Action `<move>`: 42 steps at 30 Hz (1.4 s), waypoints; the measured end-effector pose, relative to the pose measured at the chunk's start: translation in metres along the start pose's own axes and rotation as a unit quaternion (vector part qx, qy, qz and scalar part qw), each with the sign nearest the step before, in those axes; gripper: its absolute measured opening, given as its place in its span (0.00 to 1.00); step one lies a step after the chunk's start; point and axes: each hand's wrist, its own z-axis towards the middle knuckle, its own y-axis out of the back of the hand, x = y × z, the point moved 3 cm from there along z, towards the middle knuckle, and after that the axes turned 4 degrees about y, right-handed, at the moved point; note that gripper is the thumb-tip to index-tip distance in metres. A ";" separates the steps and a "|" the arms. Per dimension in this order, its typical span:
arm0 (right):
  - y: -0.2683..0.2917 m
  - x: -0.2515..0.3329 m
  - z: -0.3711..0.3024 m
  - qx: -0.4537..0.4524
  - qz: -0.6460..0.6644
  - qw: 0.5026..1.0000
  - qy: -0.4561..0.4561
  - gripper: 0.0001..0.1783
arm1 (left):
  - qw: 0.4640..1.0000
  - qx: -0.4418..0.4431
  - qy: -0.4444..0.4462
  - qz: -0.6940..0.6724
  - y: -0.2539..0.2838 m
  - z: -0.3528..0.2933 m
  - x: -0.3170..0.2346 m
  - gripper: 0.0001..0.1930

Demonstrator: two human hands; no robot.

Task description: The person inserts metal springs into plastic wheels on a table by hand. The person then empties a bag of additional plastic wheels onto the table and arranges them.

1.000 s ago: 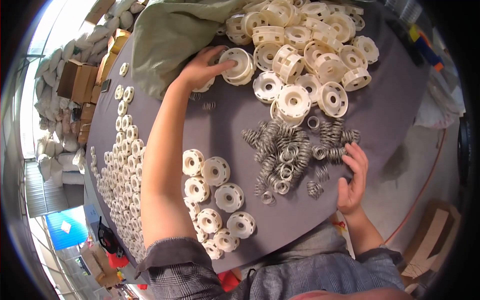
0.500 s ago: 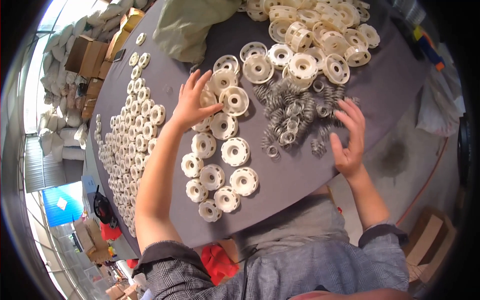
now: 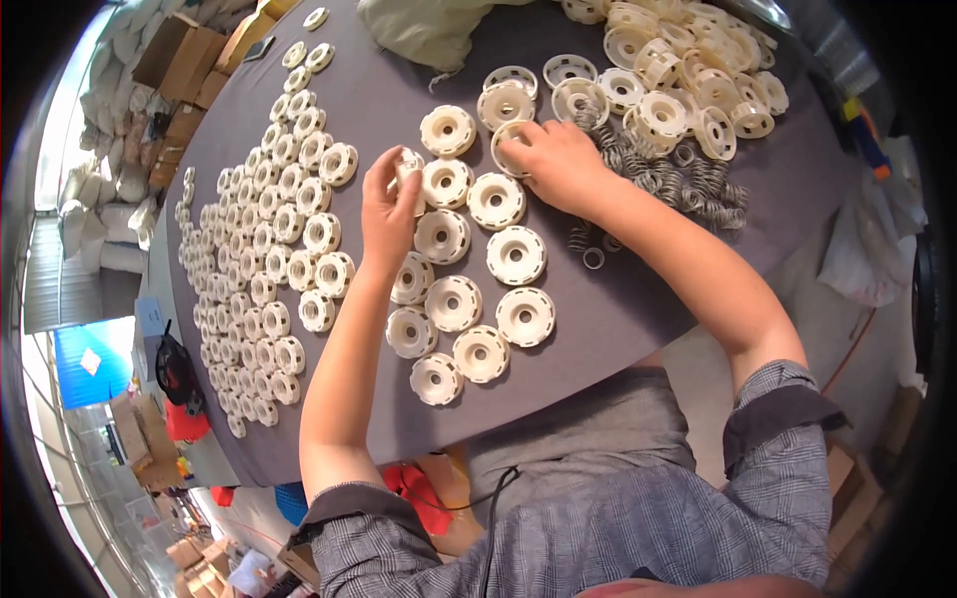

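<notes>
My left hand is closed around a small cream plastic wheel, tilted on edge between thumb and fingers. Reaching across the table, my right hand has its fingers bunched over another cream plastic wheel. What those fingertips pinch is hidden. Between and below my hands lie several round cream wheels with notched rims and a hole in the centre. A heap of metal coil springs spreads beside and partly behind my right forearm.
Many smaller cream rings cover the table's left side. A large pile of cream wheels stands at the far right, and a pale green sack lies at the far edge. The grey cloth-covered table curves around in front of me.
My right hand has swung left from beside the springs to a wheel. My left hand has closed on a wheel. The view has shifted, moving the table's contents within the picture.
</notes>
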 end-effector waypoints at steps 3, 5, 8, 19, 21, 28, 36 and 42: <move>0.013 0.003 0.000 -0.005 0.057 0.998 0.022 0.17 | 0.931 -0.079 0.206 -0.292 0.021 -0.018 0.036 0.16; 0.015 -0.006 0.000 -0.005 0.242 0.964 -0.106 0.13 | 0.961 -0.059 0.185 -0.199 0.035 -0.023 0.051 0.11; 0.015 -0.018 0.002 0.091 0.339 0.910 -0.218 0.13 | 0.990 -0.050 0.132 -0.026 0.052 -0.027 0.049 0.09; 0.018 0.008 0.001 0.054 0.132 0.990 -0.021 0.17 | 0.994 -0.009 0.005 0.110 0.052 -0.026 0.007 0.13; 0.023 0.007 0.002 0.095 0.129 0.986 -0.037 0.17 | 0.994 0.027 -0.016 0.107 0.044 -0.008 0.003 0.14; 0.011 -0.028 0.020 0.042 0.323 0.920 -0.217 0.24 | 0.974 0.119 -0.070 0.179 -0.032 0.061 -0.023 0.34; 0.017 -0.005 0.010 -0.011 0.060 0.998 -0.027 0.23 | 0.975 0.088 0.180 -0.097 -0.012 0.089 0.016 0.33; 0.014 -0.003 0.008 0.128 0.068 0.987 -0.067 0.24 | 0.915 0.196 0.301 -0.183 -0.004 0.089 0.017 0.31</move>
